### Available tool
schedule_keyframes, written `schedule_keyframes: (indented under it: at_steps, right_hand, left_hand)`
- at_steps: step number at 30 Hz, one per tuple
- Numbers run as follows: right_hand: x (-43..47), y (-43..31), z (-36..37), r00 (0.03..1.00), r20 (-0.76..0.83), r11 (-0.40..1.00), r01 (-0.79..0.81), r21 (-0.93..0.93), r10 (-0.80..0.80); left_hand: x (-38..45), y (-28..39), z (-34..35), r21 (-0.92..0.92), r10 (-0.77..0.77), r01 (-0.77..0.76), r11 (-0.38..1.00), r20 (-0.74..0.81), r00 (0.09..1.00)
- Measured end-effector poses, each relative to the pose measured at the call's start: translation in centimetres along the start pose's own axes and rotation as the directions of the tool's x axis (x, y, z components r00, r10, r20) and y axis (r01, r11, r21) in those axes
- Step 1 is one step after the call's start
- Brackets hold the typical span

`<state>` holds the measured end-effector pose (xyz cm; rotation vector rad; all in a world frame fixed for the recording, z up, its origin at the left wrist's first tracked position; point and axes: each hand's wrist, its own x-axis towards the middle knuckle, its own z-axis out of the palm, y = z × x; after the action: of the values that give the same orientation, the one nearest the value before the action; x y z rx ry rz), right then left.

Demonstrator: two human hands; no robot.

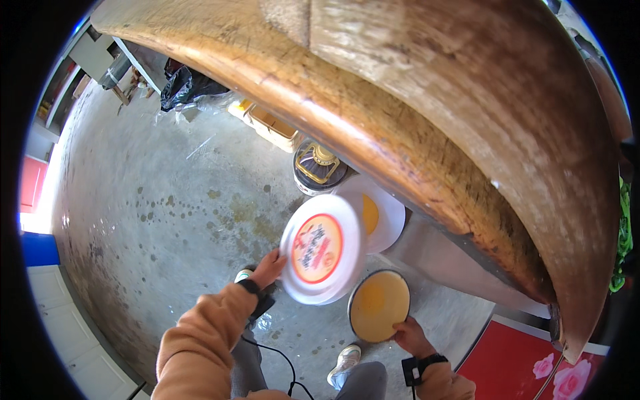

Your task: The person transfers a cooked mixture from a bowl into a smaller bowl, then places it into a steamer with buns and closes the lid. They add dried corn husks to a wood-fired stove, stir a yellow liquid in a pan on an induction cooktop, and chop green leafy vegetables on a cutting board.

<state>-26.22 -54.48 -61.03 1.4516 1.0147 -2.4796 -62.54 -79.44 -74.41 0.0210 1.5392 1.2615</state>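
My left hand (270, 267) grips the left edge of a round white plastic lid (354, 245), which is tilted and bears a printed red and orange label. My right hand (414, 338) holds a shallow round bowl (360, 325) with a dark rim by its lower right edge. The bowl's inside looks pale yellow, with a deeper yellow patch; whether that is contents or colour I cannot tell. Behind the lid stands a white bucket (392, 217), with something yellow showing in it. The lid hides part of the bucket.
A thick wooden tabletop (350, 130) overhangs the bucket. Under its edge stand a dark-topped container with a gold-coloured fitting (320, 162) and a plastic basket (272, 127). A black plastic bag (187, 85) lies farther off. A cable (277, 351) hangs near my legs; a red flowered panel (505, 350) is at right.
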Motion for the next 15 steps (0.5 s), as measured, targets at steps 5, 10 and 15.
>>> schedule_keyframes:
  at_steps: [5,10,15]
  right_hand:
    - [8.6,-3.0,4.4,0.989,-0.047,0.988,0.133,-0.082,-0.138]
    - [21.2,-6.6,8.9,0.769,-0.364,0.705,0.155,-0.692,-0.526]
    - [27.3,-6.7,7.9,0.68,-0.074,0.069,-0.035,-0.997,-0.729]
  left_hand:
    - [-6.1,0.9,-7.0,0.479,0.149,-0.042,0.877,-0.187,0.971]
    - [-6.1,2.7,-8.2,0.514,0.157,0.014,0.858,-0.287,0.945]
    - [-4.9,4.4,-7.2,0.667,0.181,0.011,0.745,-0.218,0.959]
